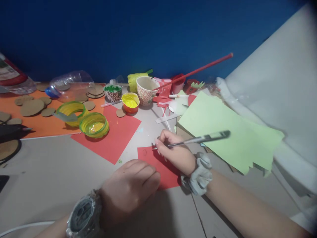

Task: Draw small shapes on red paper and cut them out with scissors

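Observation:
My right hand (173,152) is closed round a silver pen (198,139), whose tip touches a small red paper piece (151,158) on the table. A grey scrunchie (199,173) sits on that wrist. My left hand (130,188) rests knuckles up on the near edge of the same red piece, fingers curled under; whether anything is inside them is hidden. A watch (84,215) is on the left wrist.
A larger red sheet (116,138) carries yellow-painted bowls (94,125). Paint cups (130,103), a patterned cup (146,90) with a red stick (198,70), cardboard discs (31,107) on orange paper, a light green sheet (223,132), and white paper (279,82) at right.

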